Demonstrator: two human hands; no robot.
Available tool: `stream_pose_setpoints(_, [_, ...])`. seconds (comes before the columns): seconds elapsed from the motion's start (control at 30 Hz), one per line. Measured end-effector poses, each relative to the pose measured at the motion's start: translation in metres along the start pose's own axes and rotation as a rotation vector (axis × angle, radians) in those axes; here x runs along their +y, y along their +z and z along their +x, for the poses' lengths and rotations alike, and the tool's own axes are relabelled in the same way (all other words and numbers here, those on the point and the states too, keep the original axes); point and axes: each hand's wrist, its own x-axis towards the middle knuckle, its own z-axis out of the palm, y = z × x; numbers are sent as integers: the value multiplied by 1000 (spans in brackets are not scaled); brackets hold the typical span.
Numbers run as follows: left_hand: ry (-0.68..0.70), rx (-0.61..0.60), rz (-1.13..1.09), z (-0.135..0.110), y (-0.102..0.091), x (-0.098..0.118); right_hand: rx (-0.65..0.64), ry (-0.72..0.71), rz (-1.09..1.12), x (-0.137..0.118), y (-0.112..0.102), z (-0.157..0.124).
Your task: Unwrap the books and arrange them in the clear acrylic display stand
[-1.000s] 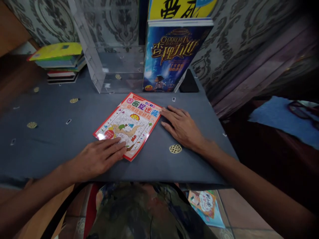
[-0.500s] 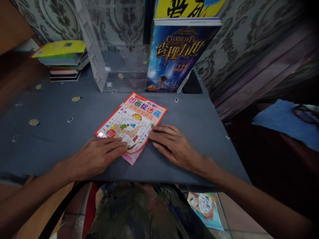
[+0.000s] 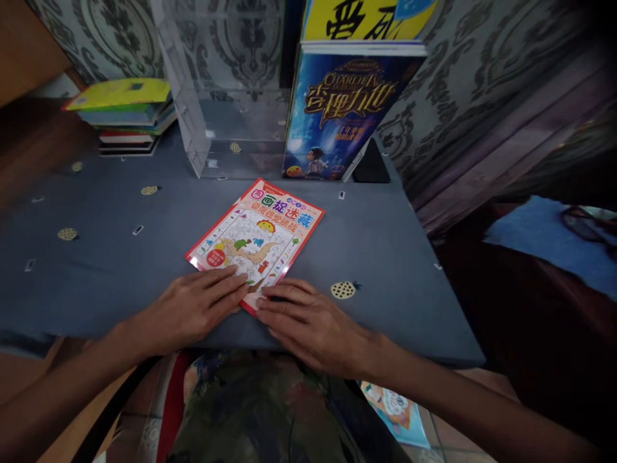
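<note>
Two open hands lie palm-down, neither clamping: the left hand [image 3: 190, 307] presses flat on the lower edge, the right hand [image 3: 311, 328] on the bottom corner, of a picture-puzzle booklet [image 3: 255, 238] lying flat on the grey tabletop [image 3: 96, 283].

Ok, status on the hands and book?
Left hand on the puzzle book, right hand on its near corner. Lying on grey cloth. Acrylic case behind.

My left hand [image 3: 193, 307] lies flat on the lower edge of a children's picture-puzzle book [image 3: 255, 235], and my right hand [image 3: 313, 329] covers its bottom corner. The book lies on a grey-blue tablecloth [image 3: 96, 296], below a clear acrylic display case [image 3: 231, 109] and an upright blue book [image 3: 342, 109].
</note>
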Motion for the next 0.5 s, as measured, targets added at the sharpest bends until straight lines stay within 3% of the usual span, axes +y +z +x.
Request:
stream_pose_setpoints(0.3, [-59, 145, -7, 4, 4, 7, -77, -28, -100, -11, 8, -2])
stream_pose_setpoints(0.5, [-146, 200, -48, 4, 11, 2, -7, -9, -119, -13, 12, 0])
